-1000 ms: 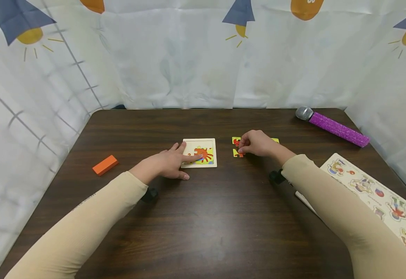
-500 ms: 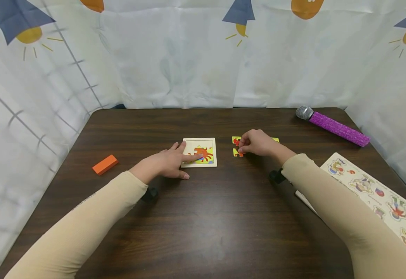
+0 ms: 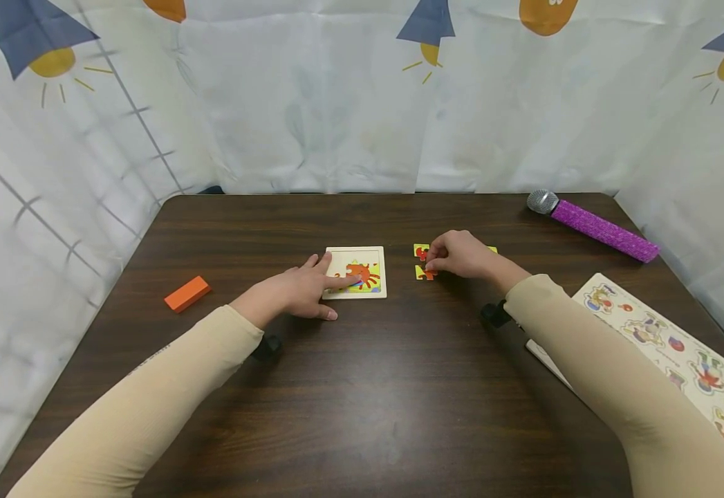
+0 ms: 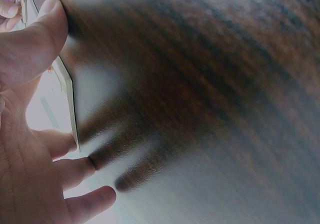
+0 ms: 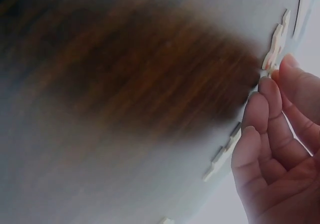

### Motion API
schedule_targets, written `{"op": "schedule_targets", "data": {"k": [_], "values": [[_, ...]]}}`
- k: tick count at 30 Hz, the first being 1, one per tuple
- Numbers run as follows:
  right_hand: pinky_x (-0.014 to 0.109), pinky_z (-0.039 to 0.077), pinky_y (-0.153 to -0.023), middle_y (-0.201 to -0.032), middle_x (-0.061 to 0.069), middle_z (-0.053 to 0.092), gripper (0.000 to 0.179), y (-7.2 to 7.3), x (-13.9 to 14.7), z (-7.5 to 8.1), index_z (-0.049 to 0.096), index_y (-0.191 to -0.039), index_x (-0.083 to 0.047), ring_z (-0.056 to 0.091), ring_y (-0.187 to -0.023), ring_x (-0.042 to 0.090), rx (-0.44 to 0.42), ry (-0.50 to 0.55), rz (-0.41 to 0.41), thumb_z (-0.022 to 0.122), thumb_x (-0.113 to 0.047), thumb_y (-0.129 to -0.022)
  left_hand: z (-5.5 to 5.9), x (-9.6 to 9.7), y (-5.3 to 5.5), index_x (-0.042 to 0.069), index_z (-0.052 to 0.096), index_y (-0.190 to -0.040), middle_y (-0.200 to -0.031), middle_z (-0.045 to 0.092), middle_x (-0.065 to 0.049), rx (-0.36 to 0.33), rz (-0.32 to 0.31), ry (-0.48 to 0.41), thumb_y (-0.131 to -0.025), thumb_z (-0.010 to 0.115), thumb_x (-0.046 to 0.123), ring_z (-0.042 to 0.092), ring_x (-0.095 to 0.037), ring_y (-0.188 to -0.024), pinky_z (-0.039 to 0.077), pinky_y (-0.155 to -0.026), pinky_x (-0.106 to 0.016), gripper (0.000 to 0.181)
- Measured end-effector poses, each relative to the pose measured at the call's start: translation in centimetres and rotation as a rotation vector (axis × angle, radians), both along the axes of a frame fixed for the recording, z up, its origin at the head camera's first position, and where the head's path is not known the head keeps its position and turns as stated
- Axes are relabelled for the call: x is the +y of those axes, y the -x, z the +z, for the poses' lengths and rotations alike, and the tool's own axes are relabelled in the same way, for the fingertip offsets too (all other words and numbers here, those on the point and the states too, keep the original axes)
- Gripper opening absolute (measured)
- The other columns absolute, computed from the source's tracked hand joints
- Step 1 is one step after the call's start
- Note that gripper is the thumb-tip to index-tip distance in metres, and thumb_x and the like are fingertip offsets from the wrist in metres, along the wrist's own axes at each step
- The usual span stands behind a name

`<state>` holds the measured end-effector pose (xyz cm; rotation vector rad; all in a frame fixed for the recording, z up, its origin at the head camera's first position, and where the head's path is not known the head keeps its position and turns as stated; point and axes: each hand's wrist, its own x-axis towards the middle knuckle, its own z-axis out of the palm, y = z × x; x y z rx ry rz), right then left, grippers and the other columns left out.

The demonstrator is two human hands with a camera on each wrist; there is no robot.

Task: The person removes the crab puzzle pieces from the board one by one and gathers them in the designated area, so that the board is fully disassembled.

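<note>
My left hand (image 3: pixel 302 290) lies spread on a small square wooden puzzle board (image 3: pixel 355 250), its index finger across a partly filled red crab picture (image 3: pixel 370 277). In the left wrist view the thumb (image 4: pixel 42 36) and other fingers stretch around the board's edge. Right of the board, the thumb and index finger of my right hand (image 3: pixel 458 254) pinch a small jigsaw piece (image 3: pixel 430 274) low over the table. A yellow-and-red jigsaw piece (image 3: pixel 420 250) lies just behind it. Another yellow piece (image 3: pixel 492 250) shows beyond the right hand, mostly covered. Loose pieces (image 5: pixel 222 155) also lie below the right fingers.
An orange block (image 3: pixel 187 294) lies on the dark wooden table (image 3: pixel 362 401) at left. At the back right is a microphone with a glittery purple handle (image 3: pixel 604 229). A large picture board (image 3: pixel 660 339) sits at right, partly under the right sleeve (image 3: pixel 586 360).
The right hand's fingertips have shifted very slightly, and a little more of the near jigsaw piece shows. The left hand stays in place on the puzzle board.
</note>
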<state>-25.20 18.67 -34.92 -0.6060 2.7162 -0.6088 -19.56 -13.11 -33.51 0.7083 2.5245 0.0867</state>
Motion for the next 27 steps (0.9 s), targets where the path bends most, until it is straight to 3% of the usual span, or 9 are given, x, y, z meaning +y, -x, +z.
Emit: {"op": "schedule_targets", "data": {"k": [14, 22, 27], "values": [[0.034, 0.05, -0.073, -0.093, 0.006, 0.074, 0.01, 0.1, -1.9, 1.1, 0.075, -0.1, -0.006, 0.059, -0.077, 0.018, 0.028, 0.054, -0.007, 0.068, -0.014, -0.099, 0.1, -0.1, -0.1, 0.035, 0.03, -0.161, -0.169, -0.001, -0.03, -0.001, -0.002, 0.01, -0.097, 0.07, 0.035, 0.009, -0.054, -0.155, 0.026, -0.12, -0.065, 0.076], [0.034, 0.051, -0.075, -0.095, 0.005, 0.073, 0.011, 0.2, -4.4, 1.1, 0.075, -0.101, -0.009, 0.059, -0.077, 0.019, 0.021, 0.067, 0.025, 0.069, -0.017, -0.099, -0.2, -0.1, 0.1, 0.037, 0.03, -0.161, -0.169, -0.002, -0.03, 0.0, 0.003, 0.009, -0.097, 0.07, 0.036, 0.009, -0.055, -0.155, 0.026, -0.12, -0.065, 0.076], [0.036, 0.053, -0.083, -0.1, 0.006, 0.074, 0.012, 0.0, -6.6, 0.9, 0.074, -0.106, -0.007, 0.062, -0.085, 0.021, 0.05, 0.066, 0.082, 0.07, -0.016, -0.098, -0.4, 0.0, 0.2, 0.038, 0.031, -0.161, -0.169, -0.002, -0.03, 0.001, -0.002, 0.006, -0.096, 0.071, 0.037, 0.009, -0.055, -0.155, 0.027, -0.12, -0.065, 0.076]]}}
